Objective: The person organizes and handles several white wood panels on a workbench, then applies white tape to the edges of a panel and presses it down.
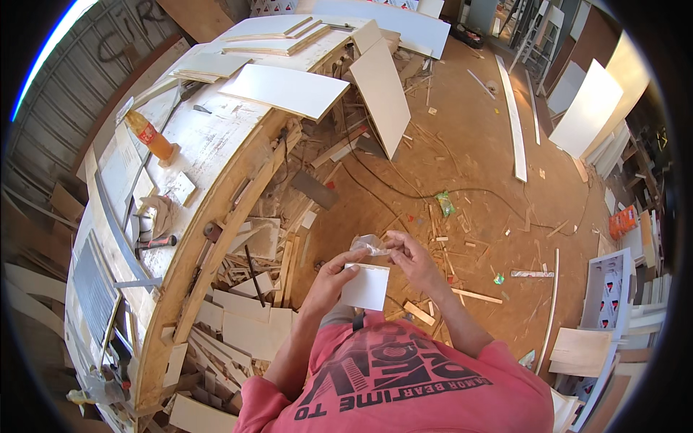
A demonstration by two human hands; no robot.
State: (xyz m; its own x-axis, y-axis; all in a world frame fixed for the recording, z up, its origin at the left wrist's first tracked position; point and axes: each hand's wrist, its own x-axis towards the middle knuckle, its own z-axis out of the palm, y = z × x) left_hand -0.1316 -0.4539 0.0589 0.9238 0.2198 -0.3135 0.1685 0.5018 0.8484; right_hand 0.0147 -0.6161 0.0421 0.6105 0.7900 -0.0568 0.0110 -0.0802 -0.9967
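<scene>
My left hand [335,279] grips a small square white board [366,288] at its upper left edge, in front of my shirt. Just above the board, a crumpled clear plastic bag [369,244] is stretched between both hands. The fingers of my right hand [409,257] pinch the bag's right end; its contents cannot be made out. The board's upper edge shows bare and brownish, and its face is plain white.
A long workbench [216,146] on the left carries white panels [287,89], an orange drink bottle [149,135] and a hammer-like tool [157,243]. Offcuts [260,319] lie heaped below it. A black cable [390,189] crosses the littered floor. White panels [587,108] lean at right.
</scene>
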